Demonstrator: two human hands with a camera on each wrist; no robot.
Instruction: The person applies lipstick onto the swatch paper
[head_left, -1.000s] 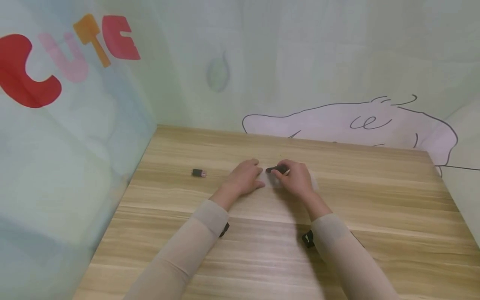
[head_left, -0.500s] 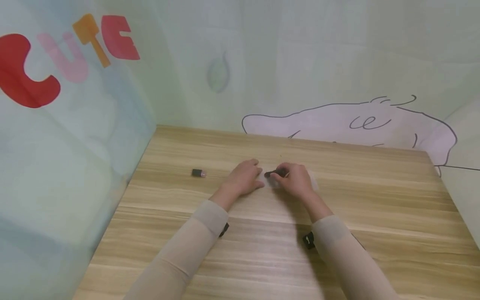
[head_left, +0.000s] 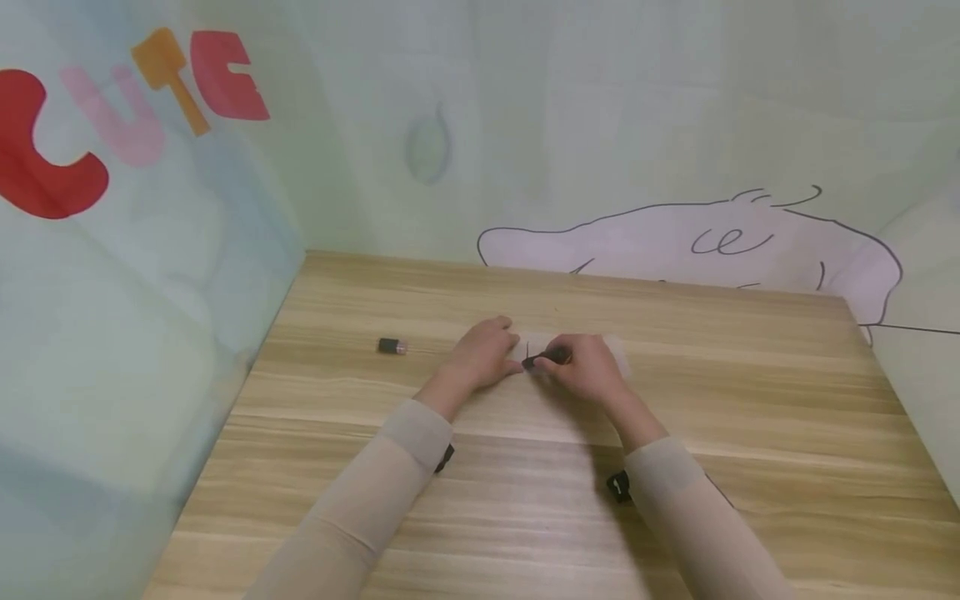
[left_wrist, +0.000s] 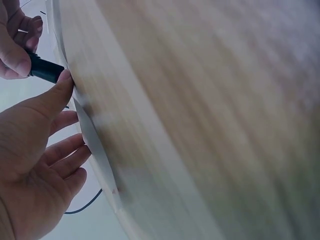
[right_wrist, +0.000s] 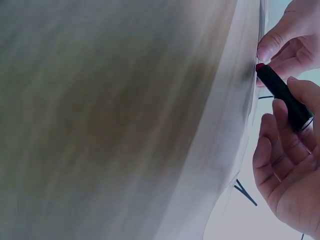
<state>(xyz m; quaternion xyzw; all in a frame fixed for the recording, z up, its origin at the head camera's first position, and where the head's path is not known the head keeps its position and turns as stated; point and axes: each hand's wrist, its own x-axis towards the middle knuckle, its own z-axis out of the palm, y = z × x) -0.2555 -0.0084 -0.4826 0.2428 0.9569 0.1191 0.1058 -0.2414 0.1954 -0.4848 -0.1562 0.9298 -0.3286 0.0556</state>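
Note:
My right hand (head_left: 591,367) grips a slim black lipstick (head_left: 553,356), thumb and fingers round its body, over a pale sheet of paper (head_left: 618,357). In the right wrist view the lipstick (right_wrist: 282,95) leans over with its small red tip at the paper's surface. A short dark stroke (head_left: 527,349) shows on the sheet beside the tip. My left hand (head_left: 483,354) rests at the sheet's left side with its fingers extended. Seen from the left wrist, the paper's edge (left_wrist: 95,142) lifts slightly by those fingertips, and the left thumb lies close to the lipstick's end.
A small black piece with a pinkish end (head_left: 391,346) lies on the wooden table (head_left: 480,517) to the left. Black wrist devices (head_left: 618,486) show beneath both sleeves. Printed cloth (head_left: 375,150) walls the back and left of the table.
My right hand has drawn the lipstick toward the body, and a dark stroke now shows on the paper behind it. The left hand has stayed in place. The head view has shifted slightly.

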